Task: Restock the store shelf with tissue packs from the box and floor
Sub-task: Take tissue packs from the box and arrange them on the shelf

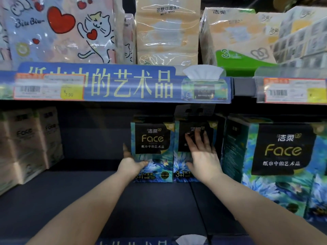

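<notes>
Two blue Face tissue packs are being seated at the back of the lower shelf (150, 200). The left hand (131, 164) is cupped on the lower left corner of the left pack (152, 151): thumb on the front face, the other fingers wrapped round the pack's left side and mostly hidden, so the pack is held rather than pinched. The right hand (203, 156) is laid flat on the front of the right pack (184, 167), fingers (198, 137) spread and pointing up over the black label; nothing is gripped, it reads as a push. The two packs stand upright and touch side by side, directly ahead of the fingers. Just right of the right hand, a larger pack of the same brand (276, 165) stands further forward, touching or nearly touching the right pack. Well left of the left hand, beige Face packs (30, 144) are stacked, with a bare stretch of shelf between them and the fingers. Progress, as a judgement: partly done. The right end of the row is filled, and two packs are set deep. The gap to the left and all the floor of the shelf nearer than the fingers are still bare, so several more packs appear to be needed. Box and floor stock are out of view, so the remaining count cannot be told. The upper shelf (113, 85) is stocked.
</notes>
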A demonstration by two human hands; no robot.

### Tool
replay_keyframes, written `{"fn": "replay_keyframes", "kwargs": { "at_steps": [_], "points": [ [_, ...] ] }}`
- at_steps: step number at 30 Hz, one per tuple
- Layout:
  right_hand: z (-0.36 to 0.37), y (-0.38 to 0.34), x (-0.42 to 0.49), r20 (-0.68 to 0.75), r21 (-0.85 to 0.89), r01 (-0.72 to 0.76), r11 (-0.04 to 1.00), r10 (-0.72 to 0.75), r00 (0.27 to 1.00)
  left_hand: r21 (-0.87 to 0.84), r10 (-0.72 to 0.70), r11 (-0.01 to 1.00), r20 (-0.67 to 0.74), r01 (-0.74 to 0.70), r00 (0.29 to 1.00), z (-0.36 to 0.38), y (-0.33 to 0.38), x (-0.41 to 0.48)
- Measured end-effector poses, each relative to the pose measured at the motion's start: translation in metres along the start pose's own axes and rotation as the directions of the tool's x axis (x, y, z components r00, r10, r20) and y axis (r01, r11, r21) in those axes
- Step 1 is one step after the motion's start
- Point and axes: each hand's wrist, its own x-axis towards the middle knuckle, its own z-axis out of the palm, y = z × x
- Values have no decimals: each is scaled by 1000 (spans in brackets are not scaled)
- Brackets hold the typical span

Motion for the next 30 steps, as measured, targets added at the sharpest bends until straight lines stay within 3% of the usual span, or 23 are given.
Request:
{"fn": "replay_keyframes", "kwargs": {
  "at_steps": [7,12,16,22,25,30],
  "points": [
    [-10,-9,-33,94,126,64,990,-76,993,433,39,901,-40,-18,998,-14,2,-44],
    [-39,-29,-82,101,99,57,994,-67,993,545,216,805,96,-233,972,-26,15,-100],
    [-63,-52,-135,90,41,-10,999,6,996,516,315,759,241,-397,918,-40,18,-157],
    [-75,-87,-237,252,-58,-163,985,172,952,429,302,769,409,-474,861,-50,-11,-239],
    [-81,-87,-294,335,-138,-225,964,260,906,411,257,775,488,-479,834,-36,-24,-285],
    [-114,-59,-378,374,-234,-368,900,433,820,317,242,779,644,-541,725,-3,-19,-356]
  ]
}}
